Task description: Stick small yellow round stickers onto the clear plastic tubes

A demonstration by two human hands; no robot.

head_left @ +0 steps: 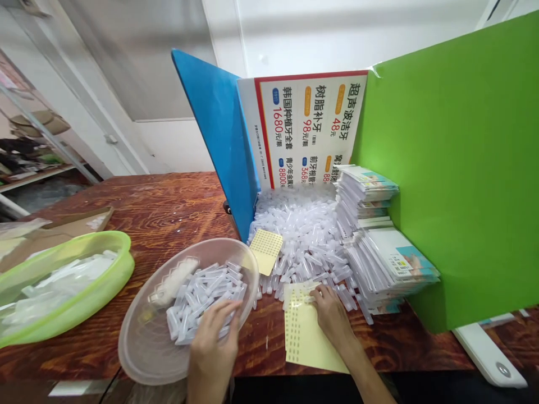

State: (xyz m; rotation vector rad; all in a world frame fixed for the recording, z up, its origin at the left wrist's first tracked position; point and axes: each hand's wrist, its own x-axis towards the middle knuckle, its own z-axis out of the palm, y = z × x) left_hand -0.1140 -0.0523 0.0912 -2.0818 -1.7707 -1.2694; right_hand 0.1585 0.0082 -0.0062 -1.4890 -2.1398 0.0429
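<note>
My left hand (214,336) is over the near right side of a clear plastic bowl (138,342), slightly blurred, its thumb apart from its bent fingers. I make out nothing held in it. Beneath it, small translucent plastic tubes (206,292) are heaped in the bowl. My right hand (330,311) rests at the upper part of a yellow sticker sheet (309,336) with rows of small labels. Its fingers are pinched together around what looks like a small clear tube (310,299). Another yellow label sheet (266,251) lies on the tube pile beyond.
A large pile of tubes (298,224) fills the space between a blue panel (214,123), a printed board (311,129) and a green panel (458,168). Stacked printed cards (387,264) stand at right. A green basin (122,264) holds plastic pieces at left. A white device (490,356) lies lower right.
</note>
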